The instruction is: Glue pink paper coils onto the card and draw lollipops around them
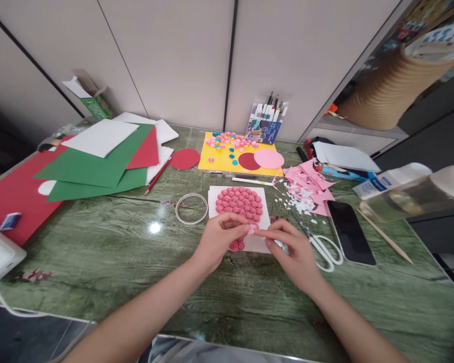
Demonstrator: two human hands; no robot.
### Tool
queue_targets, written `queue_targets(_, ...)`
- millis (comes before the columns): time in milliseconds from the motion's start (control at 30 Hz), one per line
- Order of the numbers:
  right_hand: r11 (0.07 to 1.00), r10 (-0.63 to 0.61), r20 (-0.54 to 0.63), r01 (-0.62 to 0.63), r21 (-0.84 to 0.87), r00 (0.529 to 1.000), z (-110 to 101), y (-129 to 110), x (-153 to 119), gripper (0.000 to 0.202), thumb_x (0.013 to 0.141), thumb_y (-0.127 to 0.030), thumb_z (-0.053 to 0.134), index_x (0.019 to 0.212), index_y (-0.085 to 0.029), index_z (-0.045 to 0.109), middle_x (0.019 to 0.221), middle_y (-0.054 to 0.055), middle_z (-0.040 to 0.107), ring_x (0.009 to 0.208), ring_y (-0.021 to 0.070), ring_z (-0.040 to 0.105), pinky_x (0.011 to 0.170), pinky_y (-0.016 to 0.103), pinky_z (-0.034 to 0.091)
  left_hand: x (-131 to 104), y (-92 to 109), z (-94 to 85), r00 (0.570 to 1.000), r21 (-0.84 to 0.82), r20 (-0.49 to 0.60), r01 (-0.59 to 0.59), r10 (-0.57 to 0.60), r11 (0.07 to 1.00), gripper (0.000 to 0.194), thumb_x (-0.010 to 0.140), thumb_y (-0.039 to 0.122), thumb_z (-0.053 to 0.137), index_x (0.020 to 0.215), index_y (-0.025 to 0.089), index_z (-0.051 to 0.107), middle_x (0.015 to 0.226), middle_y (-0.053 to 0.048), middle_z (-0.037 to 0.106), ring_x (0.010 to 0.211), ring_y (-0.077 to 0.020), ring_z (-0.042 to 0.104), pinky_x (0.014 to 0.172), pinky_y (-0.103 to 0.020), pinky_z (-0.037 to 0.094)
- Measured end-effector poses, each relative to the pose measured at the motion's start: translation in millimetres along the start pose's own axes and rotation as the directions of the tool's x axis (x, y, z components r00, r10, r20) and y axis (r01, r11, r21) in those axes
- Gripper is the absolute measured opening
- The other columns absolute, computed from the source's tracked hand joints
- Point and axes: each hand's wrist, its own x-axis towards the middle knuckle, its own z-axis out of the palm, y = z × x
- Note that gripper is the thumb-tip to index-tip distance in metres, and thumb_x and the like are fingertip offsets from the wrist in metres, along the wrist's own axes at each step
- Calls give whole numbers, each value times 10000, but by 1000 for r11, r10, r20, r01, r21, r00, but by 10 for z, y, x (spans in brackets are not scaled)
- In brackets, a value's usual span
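Observation:
My left hand (pixel 220 238) is closed in a pinch on a small pink paper piece (pixel 252 229) with a whitish patch. From the right, the outstretched index finger of my right hand (pixel 297 254) touches this piece, its thumb lower and apart from it. Beneath both hands lies a white sheet (pixel 263 214) bearing several rolled pink paper coils (pixel 239 200) packed into a rounded shape. My left hand covers part of the coils. White-handled scissors (pixel 325 250) lie beside my right hand, and a roll of tape (pixel 191 208) rests left of the sheet.
Pink paper scraps (pixel 306 184) and white bits lie right of the sheet, near a phone (pixel 350 232), a wooden stick (pixel 386 237) and a clear bottle (pixel 404 196). Behind is a yellow sheet (pixel 212 164) with beads and paper circles. Green paper (pixel 91 169) is stacked left.

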Motion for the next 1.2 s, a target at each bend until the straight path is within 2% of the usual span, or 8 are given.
queue_targets(167,997,-47,-20,45,-60,999,2,-8,-6,374,842,-120,472,1091,-340,643,819,16,530,755,146,532,635,277,435,-15,-1,7,1000,-21,25,3,-2,1000,186,637,252,769,749,155,657,721,-15,694,658,-104,610,587,-199,444)
queue_targets(467,967,-175,-39,164,-193,984,29,18,-31,406,826,-84,487,1125,-324,621,847,30,517,760,149,528,670,301,448,-37,-11,14,998,54,44,-46,43,997,198,633,227,768,779,150,659,810,-37,703,771,-128,628,698,-221,477)
queue_targets(633,891,-334,-112,275,-362,936,42,65,-56,426,776,-36,528,1093,-299,633,854,36,537,774,159,530,688,325,435,-51,10,33,999,87,51,2,-7,996,205,630,225,766,788,156,655,808,-26,697,721,-105,605,614,-190,455)
queue_targets(867,745,-468,-144,302,-594,872,82,95,-59,402,729,-26,582,1028,-290,630,845,20,583,764,148,566,729,333,409,-29,-35,19,995,7,81,62,-63,998,229,613,196,777,799,150,652,796,-18,679,673,-77,578,546,-161,413)
queue_targets(967,714,-446,-146,252,-654,883,53,153,-24,309,738,-56,597,984,-240,632,865,36,605,777,159,577,731,340,399,-52,-26,23,991,-12,106,79,-78,997,248,606,202,787,806,153,650,785,-14,674,652,-71,575,534,-158,401)
queue_targets(1033,732,-388,-167,193,-653,907,16,185,4,232,764,-85,592,952,-213,632,882,50,612,798,171,577,738,350,393,-72,0,30,989,-16,125,79,-77,997,272,596,201,796,820,157,647,794,-15,677,663,-74,582,552,-164,407)
queue_targets(1100,802,-293,-183,137,-581,938,-16,184,21,176,802,-114,568,937,-208,628,885,51,611,812,172,569,739,348,395,-85,26,32,988,-17,138,76,-73,997,294,593,204,799,837,161,640,812,-20,682,672,-79,587,557,-168,407)
queue_targets(1200,935,-142,-145,85,-343,979,-25,109,15,123,851,-163,529,924,-212,615,864,39,599,808,159,557,728,327,413,-79,37,24,987,-18,146,74,-71,997,315,603,222,795,867,171,630,818,-19,683,676,-88,591,534,-168,395)
